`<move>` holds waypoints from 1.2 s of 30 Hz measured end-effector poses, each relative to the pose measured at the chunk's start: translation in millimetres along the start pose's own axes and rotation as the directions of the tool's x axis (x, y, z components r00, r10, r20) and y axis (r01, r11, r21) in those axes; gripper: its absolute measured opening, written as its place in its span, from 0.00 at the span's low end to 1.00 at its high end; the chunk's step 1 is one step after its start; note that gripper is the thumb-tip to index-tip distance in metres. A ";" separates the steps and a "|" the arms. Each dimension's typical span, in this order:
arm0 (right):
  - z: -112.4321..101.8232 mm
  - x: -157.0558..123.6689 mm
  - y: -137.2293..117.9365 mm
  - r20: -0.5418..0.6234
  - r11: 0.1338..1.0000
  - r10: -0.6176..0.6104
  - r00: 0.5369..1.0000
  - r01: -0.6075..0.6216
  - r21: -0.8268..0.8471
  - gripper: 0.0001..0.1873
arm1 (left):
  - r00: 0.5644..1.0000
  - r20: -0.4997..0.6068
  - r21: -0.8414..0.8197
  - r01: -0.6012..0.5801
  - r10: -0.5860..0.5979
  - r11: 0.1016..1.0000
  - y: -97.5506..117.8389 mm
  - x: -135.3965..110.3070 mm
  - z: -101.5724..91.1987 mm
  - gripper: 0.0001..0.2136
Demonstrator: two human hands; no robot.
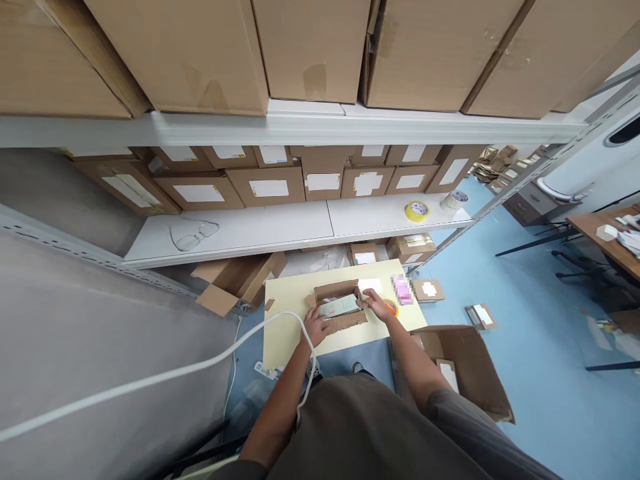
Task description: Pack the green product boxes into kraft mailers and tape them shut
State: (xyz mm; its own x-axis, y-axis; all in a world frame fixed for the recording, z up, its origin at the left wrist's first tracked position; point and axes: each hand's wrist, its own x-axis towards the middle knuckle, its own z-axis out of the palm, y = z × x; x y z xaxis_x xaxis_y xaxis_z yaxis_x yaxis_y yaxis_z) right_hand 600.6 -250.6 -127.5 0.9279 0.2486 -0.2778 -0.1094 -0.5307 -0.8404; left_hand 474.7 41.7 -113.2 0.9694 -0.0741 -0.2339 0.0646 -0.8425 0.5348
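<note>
A small open cardboard box [345, 323] lies on the pale yellow tabletop [287, 340] in front of me. Inside it sits a pale green box [340, 306] with faint print. My left hand [315, 325] grips the cardboard box at its left end, its fingertips close to the green box. At the opposite end, my right hand [377, 305] has its fingers closed on the torn-looking right flap. Just beside that hand lies a roll of orange tape [391, 307], partly covered by it. White paper [369, 286] is behind the right hand.
A pink item [402, 289], blurred out, lies at the table's right. Above are shelves with boxes, glasses [194, 236] and yellow tape [417, 211]. A white cable [200, 365] hangs across my left side. A large open carton [480, 367] stands right.
</note>
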 end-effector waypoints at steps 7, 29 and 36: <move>13.2 -3.3 4.5 0.081 0.995 -0.047 0.996 0.053 -0.081 0.30 | 0.998 0.011 0.062 0.061 -0.062 0.996 -0.7 -4.1 10.5 0.17; -24.8 -8.0 -12.8 0.140 0.960 -0.235 0.962 0.252 -0.123 0.30 | 0.843 -0.414 -0.243 0.261 -0.343 0.934 92.9 -94.8 55.4 0.13; 21.5 -53.7 -83.1 0.219 0.817 -0.556 0.802 0.576 -0.033 0.28 | 0.704 -0.541 -0.300 0.349 -0.459 0.888 100.8 -195.3 61.1 0.13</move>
State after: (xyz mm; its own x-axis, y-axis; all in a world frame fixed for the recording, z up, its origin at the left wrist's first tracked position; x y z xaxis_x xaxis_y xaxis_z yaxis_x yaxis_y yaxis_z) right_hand 552.2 -202.4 -52.8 0.7270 0.6716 0.1430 0.4567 -0.3173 -0.8311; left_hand 277.4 -61.3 -63.2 0.7813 0.6235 0.0291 0.4664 -0.6141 0.6367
